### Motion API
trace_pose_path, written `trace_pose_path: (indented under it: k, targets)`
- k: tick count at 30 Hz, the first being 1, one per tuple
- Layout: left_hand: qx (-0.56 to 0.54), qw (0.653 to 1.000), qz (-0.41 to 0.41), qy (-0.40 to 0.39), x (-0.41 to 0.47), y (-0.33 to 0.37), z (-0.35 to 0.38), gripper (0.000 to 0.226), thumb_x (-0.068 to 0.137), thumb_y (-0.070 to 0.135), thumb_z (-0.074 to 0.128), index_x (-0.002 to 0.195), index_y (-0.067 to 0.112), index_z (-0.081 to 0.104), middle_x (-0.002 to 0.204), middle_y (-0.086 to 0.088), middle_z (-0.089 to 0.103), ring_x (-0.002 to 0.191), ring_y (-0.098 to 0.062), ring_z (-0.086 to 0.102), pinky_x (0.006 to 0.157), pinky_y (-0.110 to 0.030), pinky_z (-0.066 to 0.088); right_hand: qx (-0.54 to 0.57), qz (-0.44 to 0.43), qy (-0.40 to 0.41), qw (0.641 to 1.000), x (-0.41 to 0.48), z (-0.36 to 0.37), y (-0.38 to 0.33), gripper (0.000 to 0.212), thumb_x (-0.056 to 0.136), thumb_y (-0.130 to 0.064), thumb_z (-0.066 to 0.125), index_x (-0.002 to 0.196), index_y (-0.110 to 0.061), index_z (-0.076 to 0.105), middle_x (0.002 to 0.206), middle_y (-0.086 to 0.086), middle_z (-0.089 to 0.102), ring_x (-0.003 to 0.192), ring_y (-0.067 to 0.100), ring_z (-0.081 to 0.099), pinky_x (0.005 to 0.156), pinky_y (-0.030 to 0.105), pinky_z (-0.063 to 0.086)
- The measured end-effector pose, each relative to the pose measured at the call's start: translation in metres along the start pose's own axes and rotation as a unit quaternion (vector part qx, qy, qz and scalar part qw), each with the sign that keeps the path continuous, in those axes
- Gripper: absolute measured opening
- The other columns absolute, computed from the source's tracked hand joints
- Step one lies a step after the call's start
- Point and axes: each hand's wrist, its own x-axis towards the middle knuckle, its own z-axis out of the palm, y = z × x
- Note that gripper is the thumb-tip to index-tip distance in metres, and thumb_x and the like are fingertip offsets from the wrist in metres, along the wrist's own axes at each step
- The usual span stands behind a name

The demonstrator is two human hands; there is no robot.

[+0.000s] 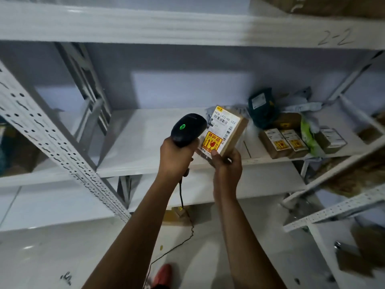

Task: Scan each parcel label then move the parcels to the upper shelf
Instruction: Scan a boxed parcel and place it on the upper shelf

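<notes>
**One parcel mid-scan, a heap left to do**

One small brown parcel (pixel 231 130) is held up in front of the rack. Its white label (pixel 224 120) is turned to the barcode scanner (pixel 187 128), which sits just left of the parcel and nearly touches it. A green lamp (pixel 182 127) is lit on the scanner's back. The left hand (pixel 177 155) has its grip wrapped round the scanner's handle. The right hand (pixel 227 163) has its grip clamped on the parcel's lower end, thumb beside the yellow fragile sticker (pixel 211 143). The lit lamp suggests a read is under way or just taken, though the view cannot confirm it.

Right of the parcel and behind it, more parcels lie on the middle shelf board (pixel 145 138). They include small brown boxes (pixel 275 144) with labels, a dark green bag (pixel 261 105) and some pale mailers, which are blurred.

Well above the parcel runs the upper shelf (pixel 187 26), marked "2-2". One cardboard box (pixel 312 5) shows on it at the far right, and most of its top is out of view.

The job looks early to midway. This parcel has to go up to the upper shelf, and the heap to its right appears not yet scanned or moved.
</notes>
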Motion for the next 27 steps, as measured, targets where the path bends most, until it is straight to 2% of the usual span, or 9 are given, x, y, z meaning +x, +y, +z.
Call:
trace_pose_path:
  k: [2,4,10,12,14,16,19,23,27]
  targets:
    - [0.011,0.999,0.026,-0.021,-0.001,0.014,-0.03,0.017,0.09,0.026,0.074,0.08,0.033,0.063,0.073,-0.004,0.07,0.06,-0.013,0.07,0.054,-0.033,0.057,0.009,-0.011,-0.005,1.0,-0.01,0.02,0.002,0.045,0.089,-0.013,0.078,0.132,-0.017,0.066,0.122,-0.007,0.074,0.114,0.014,0.069,0.095,0.045,0.06]
    - [0.03,0.998,0.047,-0.041,0.0,0.028,-0.057,0.02,0.09,0.026,0.075,0.079,0.035,0.061,0.069,0.0,0.07,0.058,-0.012,0.07,0.055,-0.03,0.058,0.004,-0.022,-0.004,1.0,-0.019,0.039,0.002,0.046,0.09,-0.012,0.078,0.134,-0.016,0.065,0.125,-0.005,0.073,0.116,0.017,0.069,0.097,0.049,0.059]
    - [0.046,0.993,0.067,-0.081,0.001,0.057,-0.118,0.007,0.089,0.022,0.076,0.088,0.023,0.069,0.061,0.002,0.064,0.052,-0.012,0.063,0.05,-0.021,0.051,-0.002,-0.06,0.001,0.998,-0.035,0.079,0.001,0.045,0.091,-0.014,0.078,0.133,-0.012,0.063,0.125,0.0,0.073,0.107,0.004,0.07,0.092,0.03,0.059]
    - [0.072,0.99,0.084,-0.092,-0.003,0.061,-0.132,0.01,0.09,0.02,0.074,0.084,0.026,0.068,0.061,0.0,0.064,0.051,-0.012,0.062,0.053,-0.025,0.052,-0.006,-0.065,0.0,0.998,-0.038,0.09,-0.001,0.046,0.09,-0.015,0.079,0.133,-0.013,0.062,0.124,-0.001,0.073,0.105,0.003,0.07,0.088,0.027,0.058]
    - [0.097,0.987,0.091,-0.092,-0.006,0.064,-0.143,0.006,0.09,0.02,0.072,0.085,0.021,0.069,0.063,-0.008,0.065,0.052,-0.015,0.062,0.054,-0.029,0.051,-0.011,-0.067,-0.001,0.998,-0.041,0.099,-0.005,0.048,0.09,-0.016,0.079,0.135,-0.014,0.061,0.124,-0.001,0.072,0.105,0.003,0.07,0.085,0.023,0.056]
    - [0.112,0.985,0.093,-0.088,-0.008,0.068,-0.152,0.002,0.09,0.021,0.071,0.087,0.02,0.069,0.072,-0.016,0.069,0.056,-0.022,0.063,0.054,-0.034,0.051,-0.009,-0.066,-0.004,0.998,-0.043,0.106,-0.009,0.051,0.09,-0.018,0.079,0.137,-0.016,0.06,0.125,-0.002,0.071,0.106,0.005,0.069,0.085,0.024,0.057]
    - [0.114,0.985,0.101,-0.087,-0.009,0.07,-0.16,0.008,0.09,0.02,0.07,0.084,0.023,0.067,0.073,-0.014,0.07,0.057,-0.019,0.065,0.056,-0.032,0.052,0.0,-0.071,-0.009,0.997,-0.046,0.113,-0.015,0.053,0.089,-0.017,0.08,0.138,-0.016,0.059,0.124,-0.003,0.071,0.109,0.009,0.069,0.08,0.022,0.058]
    - [0.114,0.984,0.116,-0.074,-0.006,0.074,-0.161,0.014,0.09,0.018,0.07,0.08,0.023,0.062,0.079,-0.018,0.072,0.065,-0.027,0.071,0.058,-0.029,0.051,-0.015,-0.077,-0.017,0.997,-0.047,0.116,-0.02,0.043,0.089,-0.014,0.079,0.125,-0.027,0.059,0.114,-0.015,0.07,0.105,0.005,0.068,0.075,0.015,0.056]
    - [0.101,0.985,0.114,-0.082,-0.004,0.074,-0.159,0.006,0.091,0.016,0.069,0.087,0.019,0.067,0.075,-0.014,0.069,0.063,-0.021,0.067,0.045,-0.016,0.046,-0.031,-0.089,-0.001,0.996,-0.043,0.112,-0.018,0.042,0.089,-0.014,0.079,0.125,-0.024,0.061,0.115,-0.012,0.071,0.105,0.007,0.069,0.08,0.021,0.057]
